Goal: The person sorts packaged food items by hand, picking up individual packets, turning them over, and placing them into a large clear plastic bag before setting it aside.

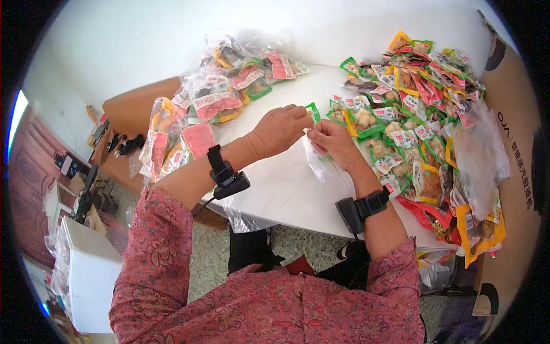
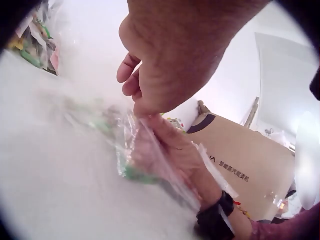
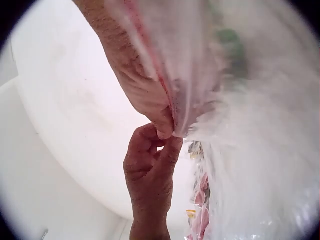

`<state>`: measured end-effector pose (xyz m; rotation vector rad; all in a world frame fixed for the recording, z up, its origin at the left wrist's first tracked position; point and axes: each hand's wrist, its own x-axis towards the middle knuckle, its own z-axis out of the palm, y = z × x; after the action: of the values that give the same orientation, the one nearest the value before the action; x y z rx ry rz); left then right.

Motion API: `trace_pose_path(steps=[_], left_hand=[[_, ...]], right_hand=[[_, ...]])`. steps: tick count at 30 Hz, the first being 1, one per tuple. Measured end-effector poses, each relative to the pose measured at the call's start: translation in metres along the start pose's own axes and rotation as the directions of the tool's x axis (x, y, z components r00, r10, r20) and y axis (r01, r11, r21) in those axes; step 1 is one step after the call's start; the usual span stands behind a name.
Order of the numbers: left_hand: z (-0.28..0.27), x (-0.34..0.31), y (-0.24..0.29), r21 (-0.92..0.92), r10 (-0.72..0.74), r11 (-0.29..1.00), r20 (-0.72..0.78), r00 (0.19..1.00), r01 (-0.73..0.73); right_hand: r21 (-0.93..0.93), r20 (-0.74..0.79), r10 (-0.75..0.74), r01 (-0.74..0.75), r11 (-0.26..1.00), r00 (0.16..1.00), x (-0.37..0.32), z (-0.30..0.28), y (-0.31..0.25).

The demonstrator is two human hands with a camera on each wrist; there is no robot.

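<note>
A clear zip bag (image 1: 323,169) hangs between the two hands over the white table. My left hand (image 1: 279,132) pinches its top edge at the corner, fingertips meeting those of my right hand (image 1: 335,144), which also pinches the edge. In the right wrist view a red zip strip (image 3: 150,60) runs along the bag beside the right hand (image 3: 132,75), down to the fingertips of the left hand (image 3: 150,175). Blurred green-edged contents (image 2: 137,175) show through the plastic in the left wrist view. A green-edged packet (image 1: 313,111) peeks out behind the left fingertips.
A large heap of food packets (image 1: 401,132) with green, yellow and red edges covers the table's right side. Clear plastic bags (image 1: 478,155) lie over it. Filled clear bags (image 1: 217,97) stand at the left. A big cardboard box (image 1: 513,143) borders the right edge.
</note>
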<state>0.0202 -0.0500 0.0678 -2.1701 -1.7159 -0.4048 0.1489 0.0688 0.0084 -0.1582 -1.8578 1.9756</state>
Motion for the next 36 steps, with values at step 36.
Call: trace_pose_path(steps=[36], left_hand=[[-0.057,-0.015,0.037,-0.759,0.124,0.332,0.623,0.772,0.56]], right_hand=[[-0.588,0.259,0.021,0.141,0.796,0.966,-0.011,0.018,0.008]])
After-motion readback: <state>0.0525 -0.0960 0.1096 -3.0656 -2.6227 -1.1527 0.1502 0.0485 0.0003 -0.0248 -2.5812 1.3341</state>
